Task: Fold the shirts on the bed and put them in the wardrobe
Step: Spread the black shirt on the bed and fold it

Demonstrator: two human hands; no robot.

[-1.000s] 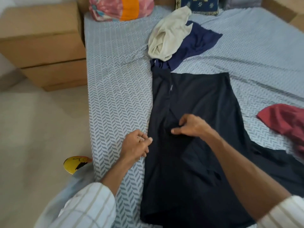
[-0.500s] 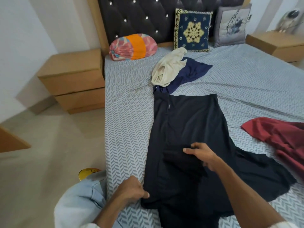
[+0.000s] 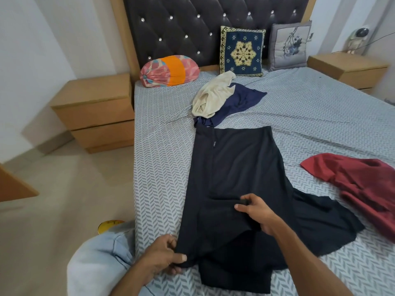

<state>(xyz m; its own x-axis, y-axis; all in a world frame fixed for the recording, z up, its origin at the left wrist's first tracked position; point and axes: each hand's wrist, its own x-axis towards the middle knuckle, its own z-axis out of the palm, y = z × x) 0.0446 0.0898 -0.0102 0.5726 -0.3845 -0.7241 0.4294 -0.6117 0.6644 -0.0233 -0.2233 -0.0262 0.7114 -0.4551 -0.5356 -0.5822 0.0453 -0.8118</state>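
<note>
While the black shirt (image 3: 235,178) lies spread lengthwise near the bed's (image 3: 162,146) left edge, the left hand (image 3: 162,256) pinches its near left corner and the right hand (image 3: 255,212) grips a raised fold at its middle. Beyond it, toward the headboard (image 3: 192,24), a cream shirt (image 3: 213,95) lies crumpled on a navy shirt (image 3: 241,99), and a red shirt (image 3: 363,184) sits by the right edge.

A black shirt (image 3: 235,178) is lying spread on the bed (image 3: 162,159). The left hand (image 3: 162,257) is pinching its edge at 7 o'clock, while the right hand (image 3: 256,212) is gripping a fold at 5 o'clock. A maroon shirt (image 3: 363,184) is lying at 3 o'clock.
</note>
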